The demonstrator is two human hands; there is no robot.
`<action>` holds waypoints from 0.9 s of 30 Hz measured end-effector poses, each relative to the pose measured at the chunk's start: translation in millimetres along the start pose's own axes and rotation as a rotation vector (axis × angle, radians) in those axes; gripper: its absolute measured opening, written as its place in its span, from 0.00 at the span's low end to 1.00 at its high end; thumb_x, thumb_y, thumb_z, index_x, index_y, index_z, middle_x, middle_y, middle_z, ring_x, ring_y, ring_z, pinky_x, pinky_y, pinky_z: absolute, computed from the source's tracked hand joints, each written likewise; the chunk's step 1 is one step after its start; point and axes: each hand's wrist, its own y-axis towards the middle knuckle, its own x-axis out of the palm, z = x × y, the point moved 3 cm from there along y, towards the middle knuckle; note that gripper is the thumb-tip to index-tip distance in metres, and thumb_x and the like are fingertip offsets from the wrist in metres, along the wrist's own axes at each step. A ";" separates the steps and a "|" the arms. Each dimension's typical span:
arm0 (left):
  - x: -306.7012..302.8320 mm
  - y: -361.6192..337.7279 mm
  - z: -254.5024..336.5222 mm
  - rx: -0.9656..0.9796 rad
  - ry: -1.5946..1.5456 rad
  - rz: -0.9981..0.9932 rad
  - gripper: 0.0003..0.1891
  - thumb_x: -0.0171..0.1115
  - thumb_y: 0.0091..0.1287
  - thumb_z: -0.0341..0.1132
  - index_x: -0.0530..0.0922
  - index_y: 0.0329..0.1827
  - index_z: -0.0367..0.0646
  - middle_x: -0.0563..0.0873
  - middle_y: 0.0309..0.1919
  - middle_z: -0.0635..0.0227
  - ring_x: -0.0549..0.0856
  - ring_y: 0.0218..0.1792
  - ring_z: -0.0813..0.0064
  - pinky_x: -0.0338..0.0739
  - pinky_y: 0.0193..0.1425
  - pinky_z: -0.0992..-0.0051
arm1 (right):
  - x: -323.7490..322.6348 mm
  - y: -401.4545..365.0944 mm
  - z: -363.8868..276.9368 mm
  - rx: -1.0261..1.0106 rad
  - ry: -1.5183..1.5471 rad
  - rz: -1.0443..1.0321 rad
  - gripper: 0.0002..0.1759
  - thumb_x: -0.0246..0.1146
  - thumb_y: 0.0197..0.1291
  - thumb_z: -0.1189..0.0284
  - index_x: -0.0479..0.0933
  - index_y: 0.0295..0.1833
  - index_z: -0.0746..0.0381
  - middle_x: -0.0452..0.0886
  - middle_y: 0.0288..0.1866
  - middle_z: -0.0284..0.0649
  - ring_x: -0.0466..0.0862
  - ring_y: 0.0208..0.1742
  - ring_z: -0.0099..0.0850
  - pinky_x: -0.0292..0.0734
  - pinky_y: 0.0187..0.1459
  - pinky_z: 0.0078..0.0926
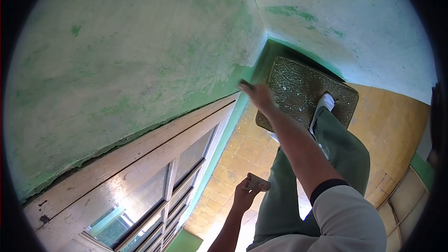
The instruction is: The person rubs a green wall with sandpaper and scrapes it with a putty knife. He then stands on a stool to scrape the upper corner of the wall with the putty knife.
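My right hand (261,97) reaches up to the green strip of wall near the corner, above the door frame's end. Its fingers are closed on a small dark flat piece (246,84), blurred by motion; I cannot tell its exact kind. Patchy wall (140,65), whitish over green paint, spreads beside that hand. Lower down, my left hand (243,197) is closed around a curled brown sheet (258,183) that looks like sandpaper. It hangs beside my left trouser leg.
A brown, speckled square top (303,91) stands in the corner, with my white-covered foot (327,100) on it. Yellow tiles (240,151) make up the floor. A wooden frame (154,158) with glass panes runs along the left, under a ragged plaster edge (116,142).
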 end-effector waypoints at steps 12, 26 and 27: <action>0.7 0.4 -10.5 -0.011 -0.024 -0.040 0.15 0.67 0.57 0.33 0.76 0.42 0.33 0.82 0.34 0.67 0.79 0.38 0.80 0.73 0.43 0.78 | -4.6 -4.8 -15.2 -0.036 0.043 0.045 0.40 0.52 0.50 0.34 0.80 0.23 0.65 0.76 0.17 0.49 0.80 0.24 0.46 0.73 0.30 0.40; 0.8 -10.0 -6.6 0.006 -0.021 -0.005 0.15 0.66 0.57 0.32 0.76 0.42 0.32 0.81 0.35 0.65 0.79 0.38 0.79 0.73 0.44 0.78 | -0.4 -12.2 -52.8 -0.143 0.129 0.061 0.41 0.51 0.50 0.33 0.77 0.21 0.66 0.74 0.15 0.50 0.80 0.23 0.43 0.72 0.28 0.39; 1.9 -12.2 -4.7 -0.008 0.016 -0.002 0.15 0.66 0.57 0.31 0.76 0.43 0.32 0.81 0.36 0.65 0.79 0.39 0.78 0.73 0.44 0.78 | -10.3 -22.5 -59.8 -0.139 0.201 0.026 0.40 0.52 0.52 0.35 0.76 0.20 0.67 0.73 0.14 0.49 0.79 0.21 0.42 0.71 0.27 0.38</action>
